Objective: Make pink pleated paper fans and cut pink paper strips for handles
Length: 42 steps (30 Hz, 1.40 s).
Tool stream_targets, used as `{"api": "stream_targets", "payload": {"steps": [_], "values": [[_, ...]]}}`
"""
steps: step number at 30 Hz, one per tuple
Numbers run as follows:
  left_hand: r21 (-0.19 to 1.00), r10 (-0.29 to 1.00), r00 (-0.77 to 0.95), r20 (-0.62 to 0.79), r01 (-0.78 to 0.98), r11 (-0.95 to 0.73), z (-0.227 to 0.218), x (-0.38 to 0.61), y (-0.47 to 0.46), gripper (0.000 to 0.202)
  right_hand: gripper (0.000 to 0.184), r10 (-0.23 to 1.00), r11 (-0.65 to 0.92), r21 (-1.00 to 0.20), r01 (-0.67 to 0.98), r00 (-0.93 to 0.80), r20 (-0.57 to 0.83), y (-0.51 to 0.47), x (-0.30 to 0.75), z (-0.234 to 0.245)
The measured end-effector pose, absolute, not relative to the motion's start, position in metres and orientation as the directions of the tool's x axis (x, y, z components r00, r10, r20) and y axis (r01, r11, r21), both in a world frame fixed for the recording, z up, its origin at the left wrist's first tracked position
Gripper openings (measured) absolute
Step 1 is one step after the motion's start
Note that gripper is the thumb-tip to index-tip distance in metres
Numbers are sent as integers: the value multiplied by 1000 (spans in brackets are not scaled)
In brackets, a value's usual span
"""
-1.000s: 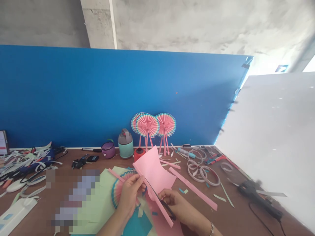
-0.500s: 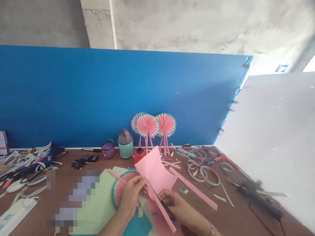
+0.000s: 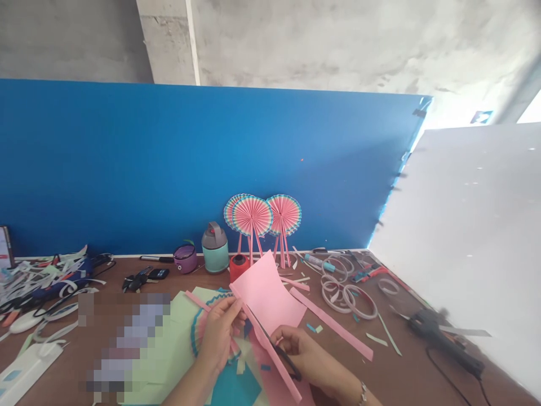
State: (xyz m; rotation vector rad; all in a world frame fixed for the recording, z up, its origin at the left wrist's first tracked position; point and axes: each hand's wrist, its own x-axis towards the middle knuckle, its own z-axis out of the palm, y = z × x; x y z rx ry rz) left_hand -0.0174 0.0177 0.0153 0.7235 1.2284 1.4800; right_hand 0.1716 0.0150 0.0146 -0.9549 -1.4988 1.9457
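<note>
My left hand (image 3: 220, 335) pinches the near left edge of a pink paper sheet (image 3: 266, 293) and holds it up over the table. My right hand (image 3: 302, 352) grips black scissors (image 3: 281, 352) whose blades run along the sheet's left side, where a narrow pink strip (image 3: 274, 366) hangs off toward me. Under my hands lie a pleated pink and teal paper fan (image 3: 203, 327), light green paper (image 3: 160, 349) and a teal piece (image 3: 236, 389).
Finished paper fans (image 3: 253, 217) lean on the blue partition (image 3: 190, 163). A teal flask (image 3: 214, 248), purple cup (image 3: 186, 258), red spool (image 3: 239, 266), tape rings (image 3: 346, 293), a long pink strip (image 3: 332, 324), a glue gun (image 3: 439, 330) at right and paper scraps (image 3: 46, 276) at left.
The scissors have advanced a little along the pink sheet, and the cut strip hangs slightly longer. My left hand has shifted its pinch slightly.
</note>
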Motion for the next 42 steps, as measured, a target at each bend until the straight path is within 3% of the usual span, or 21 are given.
{"api": "stream_targets", "payload": {"steps": [42], "values": [[929,960,-238,-144,-366,48,15,-15,17,30,28,770,-218,-976,22,-611,-186,14,168,8]]}}
